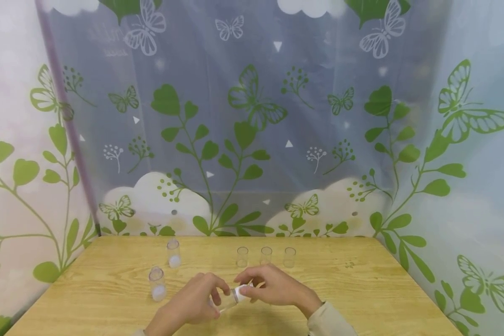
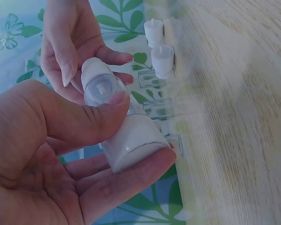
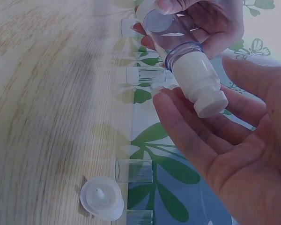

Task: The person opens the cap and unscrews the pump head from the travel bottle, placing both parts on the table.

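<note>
A small clear bottle with a white base tilts between my hands, low over the table. My left hand pinches it near the base, thumb on one side and fingers on the other. A white pump top sits at its neck, toward my right hand. In the right wrist view the right fingers lie extended beside and below the pump top, the thumb apart from it. Two uncapped clear bottles with white bottoms, one nearer and one farther, stand left of my left hand.
Three clear caps, the left, middle and right, stand in a row toward the back of the wooden table. Two loose white pump tops show in the left wrist view. A patterned curtain hangs behind.
</note>
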